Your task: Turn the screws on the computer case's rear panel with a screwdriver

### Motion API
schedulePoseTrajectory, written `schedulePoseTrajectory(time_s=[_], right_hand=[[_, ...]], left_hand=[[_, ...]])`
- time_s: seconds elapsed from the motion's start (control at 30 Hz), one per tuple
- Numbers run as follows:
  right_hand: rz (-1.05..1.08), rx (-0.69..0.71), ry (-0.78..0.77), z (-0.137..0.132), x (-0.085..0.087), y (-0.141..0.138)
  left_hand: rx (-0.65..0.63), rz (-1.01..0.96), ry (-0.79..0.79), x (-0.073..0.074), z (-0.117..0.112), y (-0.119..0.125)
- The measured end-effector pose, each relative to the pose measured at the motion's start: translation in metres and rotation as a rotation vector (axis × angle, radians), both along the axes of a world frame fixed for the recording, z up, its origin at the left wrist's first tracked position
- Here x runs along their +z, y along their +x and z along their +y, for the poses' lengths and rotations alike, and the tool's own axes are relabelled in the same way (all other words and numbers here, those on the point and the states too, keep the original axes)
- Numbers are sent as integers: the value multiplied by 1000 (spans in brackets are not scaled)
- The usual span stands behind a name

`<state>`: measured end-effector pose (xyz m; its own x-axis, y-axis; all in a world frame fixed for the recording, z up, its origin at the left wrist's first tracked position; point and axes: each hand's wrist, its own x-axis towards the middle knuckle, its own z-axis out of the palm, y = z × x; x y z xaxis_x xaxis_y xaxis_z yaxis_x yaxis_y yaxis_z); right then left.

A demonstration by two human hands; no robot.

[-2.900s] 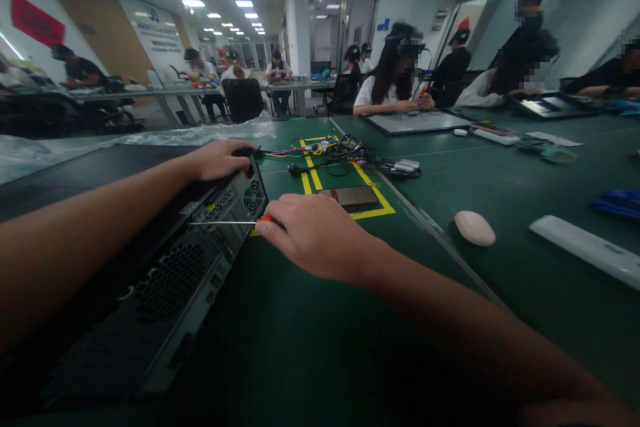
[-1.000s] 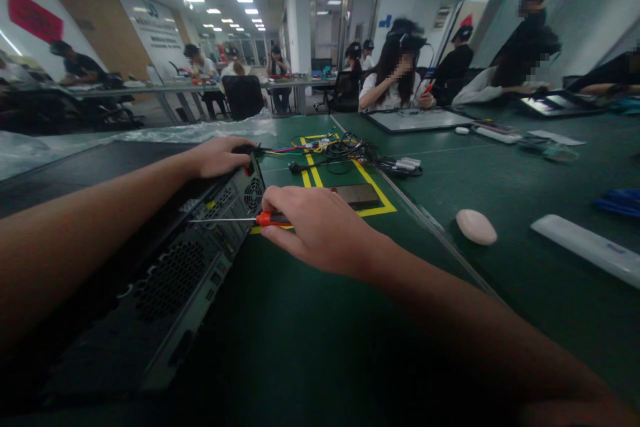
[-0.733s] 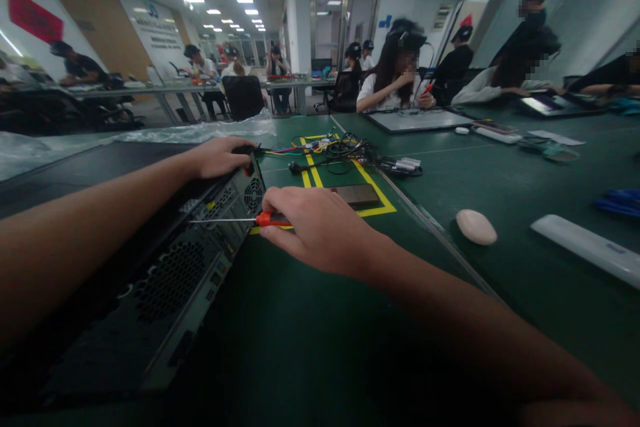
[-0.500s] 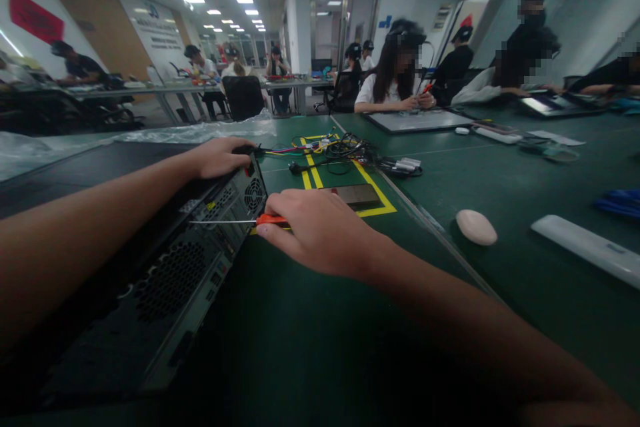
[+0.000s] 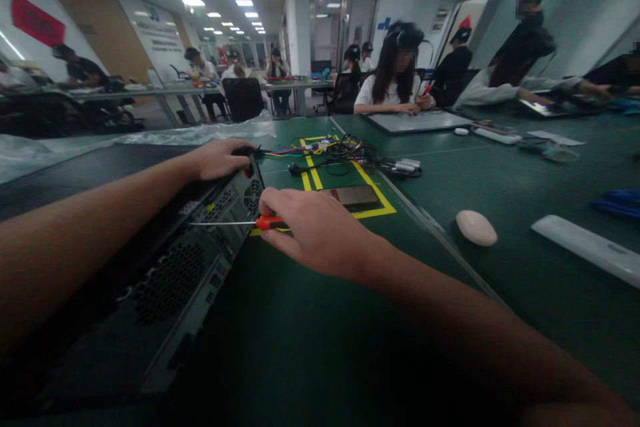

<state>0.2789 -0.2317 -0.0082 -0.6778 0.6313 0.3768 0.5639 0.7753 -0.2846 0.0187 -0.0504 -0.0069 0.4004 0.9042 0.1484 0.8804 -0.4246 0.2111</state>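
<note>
A black computer case (image 5: 165, 280) lies on its side on the green table, its rear panel with vents and a fan grille facing me. My left hand (image 5: 220, 159) rests over the case's far top corner, fingers curled down on it. My right hand (image 5: 313, 230) is closed round the orange handle of a screwdriver (image 5: 235, 223). The thin metal shaft runs left, level, and its tip meets the rear panel of the case.
Behind the case, yellow tape marks a square holding a dark flat box (image 5: 356, 197) and a tangle of coloured cables (image 5: 340, 147). A pale oval mouse (image 5: 476, 227) and a white bar (image 5: 585, 248) lie to the right. Several people sit at tables beyond.
My right hand's fingers have shifted round the screwdriver handle, first showing more orange, then less. The shaft stays on the rear panel. My left hand has not moved.
</note>
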Motion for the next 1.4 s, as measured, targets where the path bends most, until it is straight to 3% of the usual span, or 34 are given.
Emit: schedulePoseTrajectory(time_s=[1.4], right_hand=[[3, -15, -2, 0, 1, 0]], left_hand=[[3, 55, 22, 4, -3, 2]])
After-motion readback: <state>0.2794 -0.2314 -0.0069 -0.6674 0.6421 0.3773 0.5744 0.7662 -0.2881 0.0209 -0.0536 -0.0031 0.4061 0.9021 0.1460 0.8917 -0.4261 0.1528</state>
